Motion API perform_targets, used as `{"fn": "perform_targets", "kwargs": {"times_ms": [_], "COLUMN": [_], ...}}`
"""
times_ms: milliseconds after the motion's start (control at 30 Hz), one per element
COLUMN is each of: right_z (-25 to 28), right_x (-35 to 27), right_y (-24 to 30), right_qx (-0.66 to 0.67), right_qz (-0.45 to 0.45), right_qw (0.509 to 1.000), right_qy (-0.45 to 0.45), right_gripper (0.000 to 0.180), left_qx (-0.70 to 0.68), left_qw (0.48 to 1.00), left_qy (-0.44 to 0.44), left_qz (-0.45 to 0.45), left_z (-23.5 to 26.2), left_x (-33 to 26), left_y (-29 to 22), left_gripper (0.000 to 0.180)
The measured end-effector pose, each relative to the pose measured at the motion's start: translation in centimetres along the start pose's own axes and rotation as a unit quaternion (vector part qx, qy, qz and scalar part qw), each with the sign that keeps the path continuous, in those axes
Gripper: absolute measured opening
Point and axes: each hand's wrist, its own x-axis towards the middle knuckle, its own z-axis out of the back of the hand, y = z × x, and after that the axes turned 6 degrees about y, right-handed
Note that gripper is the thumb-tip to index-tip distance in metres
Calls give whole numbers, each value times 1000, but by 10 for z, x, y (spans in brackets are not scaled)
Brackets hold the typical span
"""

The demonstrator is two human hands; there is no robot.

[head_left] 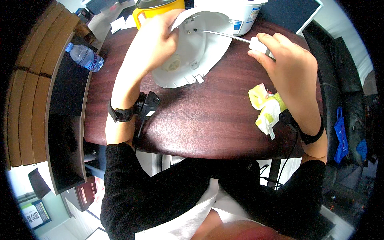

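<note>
My left hand (162, 38) grips the upper left rim of a hollow white plastic shell (208, 50), holding it tilted above the table with its inside toward me. Small fittings and a round, yellowish part show inside it, and a tab sticks out at its lower edge. In my right hand (290, 66) is a screwdriver (230, 36) with a white handle and a long, thin metal shaft. Its tip meets a small dark spot inside the shell, near the top. The left fingertips are partly hidden behind the rim.
A dark wood table (192, 128) carries a yellow-and-white cloth item (266, 108), a yellow pot-like container (160, 7) and a white bucket (248, 18). A water bottle (85, 57) lies at the left edge. Black straps circle both wrists; the left one holds a small device (150, 103).
</note>
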Motion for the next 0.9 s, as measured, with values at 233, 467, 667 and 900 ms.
{"fn": "perform_targets", "kwargs": {"times_ms": [233,467,667,900], "right_z": [-20,-47,-75,-68], "right_x": [-3,-19,-36,-36], "right_y": [-3,9,16,30], "right_qx": [66,308,473,692], "right_qz": [1,-139,-191,-310], "right_qw": [998,939,854,599], "right_qy": [-24,63,102,258], "right_gripper": [30,32,33,33], "left_qx": [7,4,15,14], "left_qw": [1000,999,999,999], "left_qy": [-8,-5,-17,-13], "left_qz": [29,40,26,34], "left_z": [0,0,-2,-3], "left_x": [-2,-1,-1,0], "left_y": [-2,-1,-2,1], "left_gripper": [40,39,39,39]}}
